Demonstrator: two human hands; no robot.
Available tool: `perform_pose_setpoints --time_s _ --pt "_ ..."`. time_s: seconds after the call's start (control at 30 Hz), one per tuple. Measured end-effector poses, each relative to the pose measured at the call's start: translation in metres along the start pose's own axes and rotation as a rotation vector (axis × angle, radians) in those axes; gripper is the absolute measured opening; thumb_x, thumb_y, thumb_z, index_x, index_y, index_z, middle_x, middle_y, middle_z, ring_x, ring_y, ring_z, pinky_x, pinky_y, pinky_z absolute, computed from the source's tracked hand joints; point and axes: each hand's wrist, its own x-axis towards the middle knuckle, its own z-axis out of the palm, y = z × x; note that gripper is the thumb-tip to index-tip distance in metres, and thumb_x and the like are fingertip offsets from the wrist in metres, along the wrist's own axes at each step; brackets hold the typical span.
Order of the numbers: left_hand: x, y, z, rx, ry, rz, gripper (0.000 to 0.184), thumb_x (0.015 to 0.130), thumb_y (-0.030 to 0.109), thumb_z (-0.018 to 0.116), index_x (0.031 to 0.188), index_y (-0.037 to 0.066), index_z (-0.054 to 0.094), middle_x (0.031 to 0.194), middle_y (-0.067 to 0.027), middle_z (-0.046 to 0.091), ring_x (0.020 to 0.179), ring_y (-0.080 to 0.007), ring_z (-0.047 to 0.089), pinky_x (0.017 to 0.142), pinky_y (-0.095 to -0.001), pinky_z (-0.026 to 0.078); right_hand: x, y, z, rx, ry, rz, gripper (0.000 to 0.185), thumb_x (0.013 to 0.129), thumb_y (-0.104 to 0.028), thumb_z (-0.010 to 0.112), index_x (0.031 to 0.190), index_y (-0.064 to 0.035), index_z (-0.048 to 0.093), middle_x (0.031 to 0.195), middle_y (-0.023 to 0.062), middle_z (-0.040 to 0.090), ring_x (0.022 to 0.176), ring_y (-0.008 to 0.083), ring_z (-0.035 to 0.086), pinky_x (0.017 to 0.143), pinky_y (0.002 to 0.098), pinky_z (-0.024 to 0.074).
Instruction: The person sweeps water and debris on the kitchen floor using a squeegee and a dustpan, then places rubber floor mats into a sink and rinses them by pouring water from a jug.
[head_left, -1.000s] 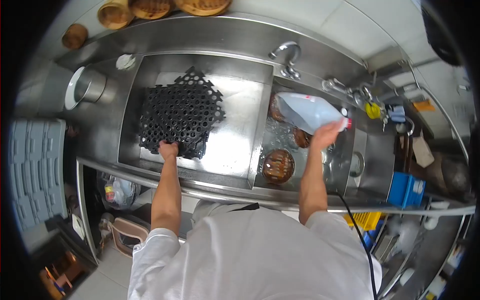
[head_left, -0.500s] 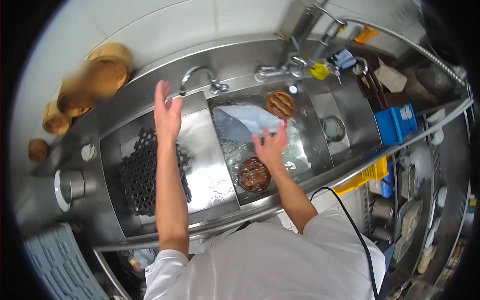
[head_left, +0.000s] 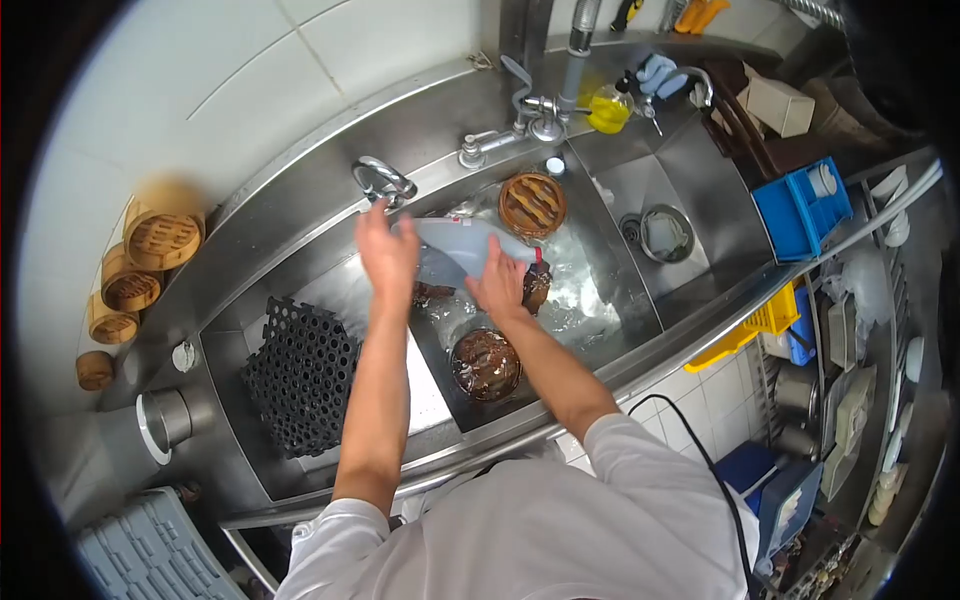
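A translucent plastic jug (head_left: pixel 455 239) with a red cap lies on its side over the water of the middle basin (head_left: pixel 600 275). My right hand (head_left: pixel 498 284) is on the jug near its cap end, fingers spread. By the faucet (head_left: pixel 384 180), close to the jug's base, my left hand (head_left: pixel 388 255) is raised with its fingers apart, holding nothing. A round bamboo steamer (head_left: pixel 532 205) sits behind the jug and another brown round one (head_left: pixel 486 364) lies in the water in front. Black perforated mats (head_left: pixel 303 375) rest in the left basin.
Bamboo steamers (head_left: pixel 165 238) stand along the back left ledge. A metal pot (head_left: pixel 170 418) is left of the basins. At the right are a small basin with a strainer (head_left: pixel 665 234), a yellow soap bottle (head_left: pixel 609 108) and a blue container (head_left: pixel 803 210).
My left hand let go of the black mats, rose and moved right to the faucet. The jug was lowered onto the water, and my right hand shifted along it. The camera view turned.
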Motion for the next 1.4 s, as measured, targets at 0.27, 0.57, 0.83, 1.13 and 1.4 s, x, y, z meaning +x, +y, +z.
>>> perform_pose_setpoints --time_s 0.27,0.57,0.83,1.13,1.4 --pt "-0.004 -0.028 0.034 -0.184 -0.012 -0.23 0.012 0.082 0.011 0.065 0.089 0.002 0.069 0.081 -0.0141 0.061 0.074 -0.0336 0.06 0.07 -0.0421 0.049 -0.006 0.02 -0.029 -0.43 -0.337 -0.205 0.108 0.073 -0.037 0.075 0.152 -0.0085 0.007 0.098 0.015 0.063 0.091 0.0284 0.062 0.084 0.0408 0.0344" --pt "-0.014 -0.051 0.054 0.02 -0.041 -0.258 0.036 0.085 0.006 0.051 0.119 -0.003 0.053 0.115 -0.0236 0.056 0.102 -0.0397 0.058 0.09 -0.0469 0.047 -0.012 0.057 -0.022 0.119 -0.424 0.509 0.084 0.071 -0.028 0.066 0.146 -0.0083 0.035 0.138 0.0233 0.048 0.129 0.0345 0.046 0.106 0.0378 0.0359" --pt "-0.081 -0.065 0.059 -0.092 -0.321 -0.438 0.038 0.084 0.008 0.051 0.121 -0.001 0.055 0.127 -0.0218 0.054 0.105 -0.039 0.059 0.09 -0.0466 0.048 -0.051 0.071 -0.09 0.528 -0.291 0.522 0.073 0.069 -0.008 0.061 0.139 -0.0015 0.042 0.129 0.0164 0.055 0.113 0.0265 0.054 0.096 0.0343 0.0417" --pt "-0.161 -0.141 -0.058 -0.866 -0.362 -0.892 0.016 0.085 0.016 0.061 0.089 0.001 0.067 0.077 -0.0111 0.067 0.065 -0.0175 0.065 0.057 -0.0316 0.05 -0.08 -0.004 -0.187 0.558 -0.291 0.383 0.067 0.067 -0.005 0.062 0.133 -0.0038 0.048 0.103 0.0079 0.064 0.083 0.015 0.06 0.067 0.0246 0.045" --pt "-0.216 -0.216 -0.12 -1.23 -0.132 -1.373 0.017 0.084 0.011 0.062 0.1 0.007 0.062 0.081 -0.0046 0.063 0.068 -0.0145 0.061 0.063 -0.0275 0.051 -0.105 -0.163 -0.192 0.65 -0.367 0.13 0.062 0.071 -0.002 0.062 0.131 -0.0003 0.045 0.096 0.0107 0.066 0.08 0.0142 0.062 0.07 0.0244 0.0482"
